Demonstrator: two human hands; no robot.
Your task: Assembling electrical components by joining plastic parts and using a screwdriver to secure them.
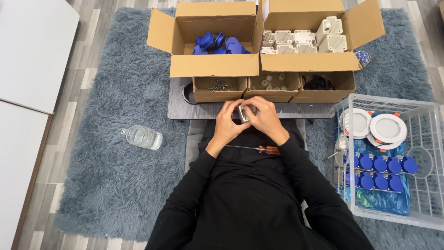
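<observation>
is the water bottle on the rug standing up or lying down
Lying down: the clear water bottle rests on its side on the grey rug, cap pointing left.

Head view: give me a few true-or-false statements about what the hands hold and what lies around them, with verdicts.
1. Both hands, left hand and right hand, hold one small grey box-shaped part between them. True.
2. The screwdriver is in the right hand. False: it lies across the person's lap, untouched.
3. The left large cardboard box holds blue parts. True.
4. The water bottle stands upright on the board. False: it lies on its side on the grey rug.
5. The wire basket holds round white lamps and blue caps. True.
</observation>
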